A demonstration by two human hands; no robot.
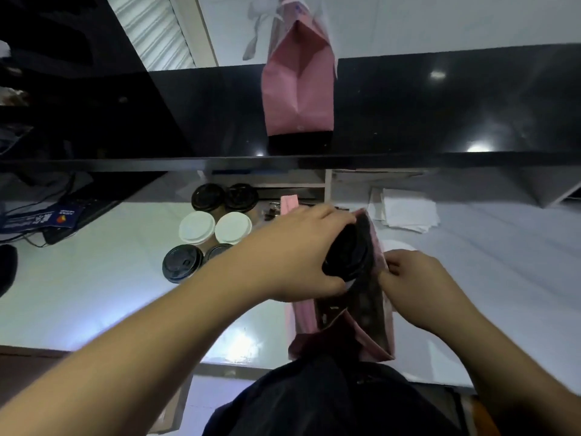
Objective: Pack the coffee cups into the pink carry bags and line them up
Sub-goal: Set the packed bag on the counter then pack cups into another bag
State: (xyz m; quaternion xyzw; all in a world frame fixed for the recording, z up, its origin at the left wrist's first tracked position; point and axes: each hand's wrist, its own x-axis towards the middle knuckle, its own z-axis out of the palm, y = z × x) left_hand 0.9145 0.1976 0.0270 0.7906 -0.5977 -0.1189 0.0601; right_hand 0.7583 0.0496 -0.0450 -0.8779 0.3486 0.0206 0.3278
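Head view:
Left hand [301, 250]: fingers and thumb curled around a coffee cup with a black lid [347, 258], gripping it from the side near the top; the lid faces the camera.
Cup position: at the mouth of the open pink carry bag [374, 313], partly inside the opening, between the two hands.
Right hand [415, 284]: fingers pinch the right edge of the same bag at its mouth, holding the opening apart; it lies just beside the cup lid, on the far side from the left hand.
Open bag: lies tilted on the white bench [94, 287], mouth toward the hands, base toward the person's body; dark interior visible.
Spare bags: a flat pink stack [287, 204] shows just beyond the left hand, partly hidden by it.
Waiting cups: six lidded cups stand in two columns on the bench, left of the left hand. Back pair has black lids [208, 197]; middle pair has white lids [197, 227]; front pair has black lids [182, 263], the right one partly hidden by the left forearm.
Packed bag: a closed pink carry bag [298, 89] stands upright on the black raised counter [440, 105] beyond the bench, well apart from both hands.
Paper: a stack of white sheets [408, 212] lies on the bench right of the hands.
Other item: a dark keyboard [78, 212] with cables sits at the left edge of the bench.
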